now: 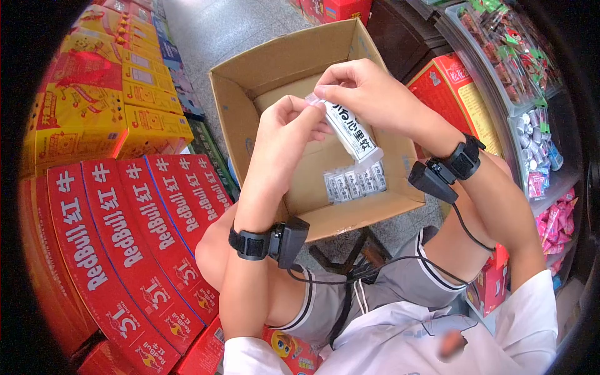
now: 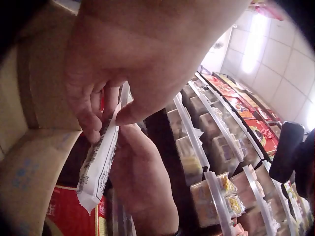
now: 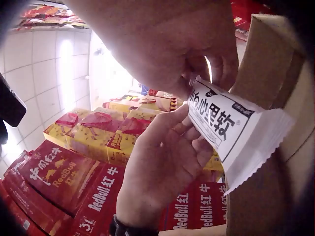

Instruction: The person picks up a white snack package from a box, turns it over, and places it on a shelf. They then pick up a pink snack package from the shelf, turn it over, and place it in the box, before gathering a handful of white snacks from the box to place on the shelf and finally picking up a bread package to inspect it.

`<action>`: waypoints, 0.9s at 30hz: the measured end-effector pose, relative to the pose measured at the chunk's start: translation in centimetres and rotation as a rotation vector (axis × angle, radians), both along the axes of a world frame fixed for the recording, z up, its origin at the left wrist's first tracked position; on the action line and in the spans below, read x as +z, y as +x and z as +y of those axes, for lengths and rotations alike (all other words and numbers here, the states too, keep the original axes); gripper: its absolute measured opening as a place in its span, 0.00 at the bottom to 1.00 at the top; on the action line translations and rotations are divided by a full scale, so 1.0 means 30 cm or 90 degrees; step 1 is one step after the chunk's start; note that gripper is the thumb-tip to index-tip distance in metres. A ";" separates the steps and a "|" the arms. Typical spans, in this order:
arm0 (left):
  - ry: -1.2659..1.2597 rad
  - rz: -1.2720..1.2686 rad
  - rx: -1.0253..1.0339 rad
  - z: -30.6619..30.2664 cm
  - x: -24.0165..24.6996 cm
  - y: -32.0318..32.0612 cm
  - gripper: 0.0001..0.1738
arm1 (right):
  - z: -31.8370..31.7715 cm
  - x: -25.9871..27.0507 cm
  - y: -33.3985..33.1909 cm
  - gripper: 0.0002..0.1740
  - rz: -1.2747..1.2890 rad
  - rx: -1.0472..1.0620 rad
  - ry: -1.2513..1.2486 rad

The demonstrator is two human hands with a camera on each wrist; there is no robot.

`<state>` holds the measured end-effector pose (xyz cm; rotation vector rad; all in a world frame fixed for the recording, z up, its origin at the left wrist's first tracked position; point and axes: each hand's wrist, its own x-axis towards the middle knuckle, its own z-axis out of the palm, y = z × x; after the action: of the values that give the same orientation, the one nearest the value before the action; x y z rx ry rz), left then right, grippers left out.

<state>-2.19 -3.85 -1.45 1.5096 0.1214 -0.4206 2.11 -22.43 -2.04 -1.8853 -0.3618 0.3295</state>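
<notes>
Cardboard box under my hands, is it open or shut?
Open: in the head view, the cardboard box shows its inside, with small white packets visible there.

Two hands [image 1: 284,130]; one held packet [image 1: 355,134]; one open brown carton [image 1: 239,115]; two wrist cameras [image 1: 292,242]

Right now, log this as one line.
left hand: pinches white packet | right hand: pinches same packet | cardboard box: packets inside

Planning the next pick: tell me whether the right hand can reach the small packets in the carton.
Probably not until freed: the right hand pinches the white wrapped bar, though the carton, open on top, should leave the small packets reachable.
</notes>
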 end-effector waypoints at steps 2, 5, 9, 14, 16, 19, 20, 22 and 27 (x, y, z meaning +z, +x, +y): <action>-0.006 0.000 0.004 0.005 0.002 -0.002 0.13 | 0.006 -0.006 0.002 0.18 -0.005 0.000 0.001; -0.006 -0.002 -0.003 0.017 -0.004 -0.005 0.11 | 0.016 -0.011 0.002 0.18 -0.003 0.001 0.003; 0.002 -0.012 -0.008 0.019 -0.012 -0.006 0.11 | 0.017 -0.014 0.005 0.18 -0.016 0.002 -0.017; 0.095 -0.078 -0.003 0.005 -0.041 0.015 0.12 | 0.013 -0.008 0.001 0.16 -0.070 -0.006 -0.094; 0.119 -0.090 -0.009 0.003 -0.064 0.022 0.13 | 0.012 -0.021 0.002 0.15 -0.115 0.000 -0.128; 0.130 -0.089 -0.022 0.001 -0.113 0.031 0.14 | 0.007 -0.068 0.018 0.13 -0.153 0.028 -0.145; 0.130 -0.086 -0.022 0.000 -0.136 0.035 0.15 | 0.002 -0.084 0.023 0.13 -0.159 0.035 -0.154; 0.147 -0.089 -0.022 -0.007 -0.182 0.043 0.17 | -0.006 -0.109 0.031 0.13 -0.172 0.047 -0.174; 0.290 -0.127 -0.043 -0.051 -0.233 0.024 0.19 | -0.016 -0.153 0.026 0.11 -0.187 0.049 -0.220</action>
<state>-1.47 -5.39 -8.45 2.0007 0.0070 -0.3051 2.90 -22.92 -6.63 -2.2713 -0.6077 0.1715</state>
